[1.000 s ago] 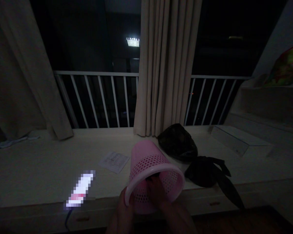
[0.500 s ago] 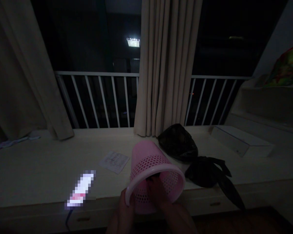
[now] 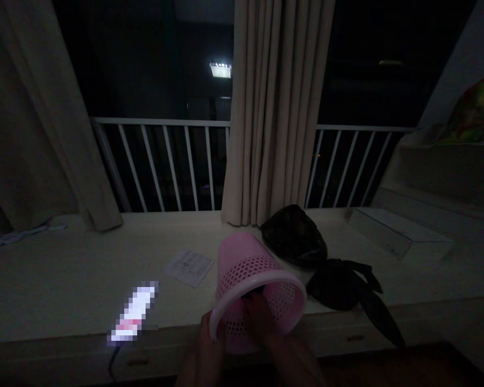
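A pink plastic wastebasket with a band of round holes lies tilted on the pale ledge, its mouth facing me. At the left of its rim, my left hand is closed around the edge. My right hand reaches inside the basket, fingers bent against a dark piece of material. The fingertips are hidden in shadow, so what they hold is unclear. Just right of the basket lie a bulky black plastic bag and a second, knotted black plastic bag whose loose ends hang over the front edge.
Left of the basket lies a written sheet of paper. A blurred-out bright screen with a cable sits near the ledge's front edge. A white box stands at right. Behind are curtains and a white railing.
The basket's rim has shifted very slightly to the right, with my left hand still on it. My right hand stays inside, nearly unmoved.
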Available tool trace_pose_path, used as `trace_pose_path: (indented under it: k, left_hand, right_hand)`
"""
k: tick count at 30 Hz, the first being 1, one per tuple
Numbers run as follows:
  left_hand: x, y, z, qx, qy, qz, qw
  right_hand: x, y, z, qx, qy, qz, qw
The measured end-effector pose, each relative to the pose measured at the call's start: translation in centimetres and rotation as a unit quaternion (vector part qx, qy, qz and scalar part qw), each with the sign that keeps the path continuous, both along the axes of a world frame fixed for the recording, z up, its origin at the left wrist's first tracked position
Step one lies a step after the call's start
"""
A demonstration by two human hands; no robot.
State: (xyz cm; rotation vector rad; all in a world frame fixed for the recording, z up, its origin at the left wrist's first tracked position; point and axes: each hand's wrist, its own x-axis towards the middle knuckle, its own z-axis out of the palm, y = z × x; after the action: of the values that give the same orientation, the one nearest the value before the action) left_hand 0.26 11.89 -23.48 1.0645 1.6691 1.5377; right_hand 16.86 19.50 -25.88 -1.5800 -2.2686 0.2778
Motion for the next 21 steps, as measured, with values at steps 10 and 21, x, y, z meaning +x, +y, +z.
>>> trace_pose_path:
  k: [10, 21]
  left_hand:
    - [0.5, -0.2, 0.3, 0.013, -0.017, 0.023, 1.000]
    - [0.3, -0.5, 0.7, 0.006, -0.023, 0.020, 1.000]
  right_hand:
    - [0.3, 0.5, -2.0, 0.043, -0.002, -0.026, 0.999]
    - [0.4, 0.6, -2.1, 0.044, 0.008, -0.015, 0.999]
